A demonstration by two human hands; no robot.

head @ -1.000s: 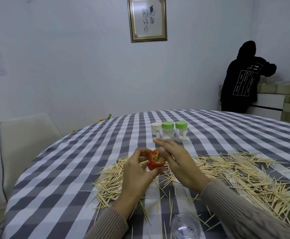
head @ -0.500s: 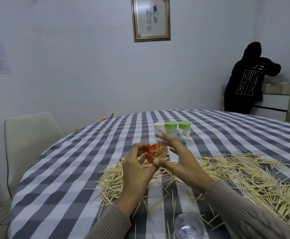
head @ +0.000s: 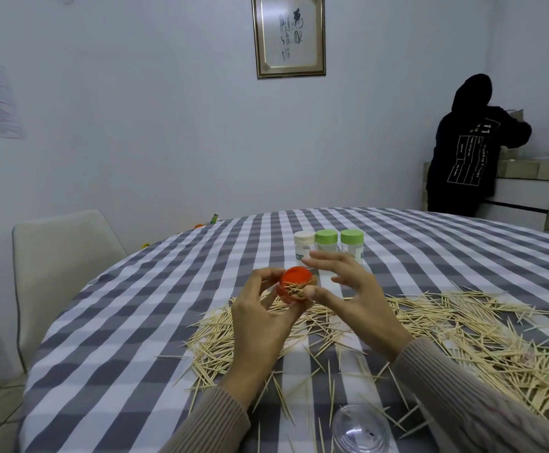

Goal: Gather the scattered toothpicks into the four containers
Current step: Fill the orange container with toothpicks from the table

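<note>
A white chair (head: 60, 273) stands at the left edge of a round table (head: 135, 322) with a grey-and-white checked cloth. The left hand (head: 263, 325) curls its fingers around a tilted orange container (head: 296, 286) holding toothpicks, lifted above the scattered toothpicks (head: 462, 328). Behind it stand three capped containers (head: 328, 244). The right hand (head: 351, 295) is spread open, thumb touching the orange rim. A clear lid (head: 359, 431) lies near the front edge. A dark-hooded person (head: 469, 152) stands far right.
</note>
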